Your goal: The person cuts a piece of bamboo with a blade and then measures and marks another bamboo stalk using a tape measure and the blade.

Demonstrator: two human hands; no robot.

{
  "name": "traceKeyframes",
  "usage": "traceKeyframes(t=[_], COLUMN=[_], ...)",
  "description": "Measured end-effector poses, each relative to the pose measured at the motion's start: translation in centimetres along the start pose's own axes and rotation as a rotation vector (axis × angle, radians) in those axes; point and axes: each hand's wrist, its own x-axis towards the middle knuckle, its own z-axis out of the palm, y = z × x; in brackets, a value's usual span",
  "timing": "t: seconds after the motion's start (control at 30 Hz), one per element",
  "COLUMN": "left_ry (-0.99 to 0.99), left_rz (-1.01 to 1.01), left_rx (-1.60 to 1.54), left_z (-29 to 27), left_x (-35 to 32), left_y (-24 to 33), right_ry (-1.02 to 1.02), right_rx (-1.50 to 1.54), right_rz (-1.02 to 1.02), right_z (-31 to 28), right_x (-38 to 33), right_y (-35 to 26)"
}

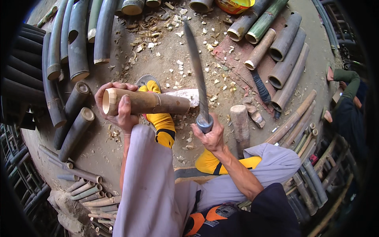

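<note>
A short brown bamboo tube point(152, 102) lies level in front of me, its pale cut mouth toward the left. My left hand point(120, 107) grips it near that mouth, thumb on the near side. In my right hand point(209, 133) is a machete point(196, 67), held by its grey handle with the long dark blade pointing up and away. The blade passes close to the tube's right end; whether they touch I cannot tell. Beneath the tube's right part shows a pale wooden block point(185, 94). My yellow-socked foot point(162, 122) is beside it.
Dark bamboo poles point(77, 43) lie at the left and far side, with more bamboo tubes point(285, 71) at the right. A wooden stump point(239, 124) stands right of my right hand. Pale chips point(158, 35) litter the ground. Another person point(349, 98) sits at the far right.
</note>
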Motion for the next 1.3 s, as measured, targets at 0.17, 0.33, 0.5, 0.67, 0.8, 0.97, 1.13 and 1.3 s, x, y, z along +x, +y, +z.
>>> traceKeyframes(t=[0.17,0.33,0.5,0.67,0.8,0.97,1.13,1.3], left_ry=[-0.121,-0.133,-0.144,0.161,0.189,0.138,0.085,0.041], left_rz=[-0.011,0.014,0.003,-0.137,0.019,0.075,0.064,0.075], left_rx=[-0.044,-0.024,0.277,0.066,0.081,0.103,0.085,0.088], left_z=[-0.1,-1.3,-0.2,2.3,0.2,1.3,1.3,1.9], left_x=[-0.2,-0.3,0.2,0.6,0.0,-0.5,-0.6,-0.9], left_y=[0.0,0.2,0.8,2.2,1.3,1.3,1.4,1.4], right_ry=[-0.196,-0.058,-0.230,-0.196,0.015,-0.026,-0.105,0.039], right_rx=[-0.077,0.062,-0.046,-0.112,-0.001,-0.139,-0.096,-0.047], right_rz=[0.352,0.162,0.340,0.400,0.147,0.092,0.273,0.046], right_z=[1.7,0.5,2.1,1.2,1.1,2.8,1.3,2.0], right_x=[0.4,0.8,0.7,0.2,0.1,0.6,0.6,-0.4], right_y=[5.6,1.1,6.2,4.7,0.0,3.8,1.2,2.6])
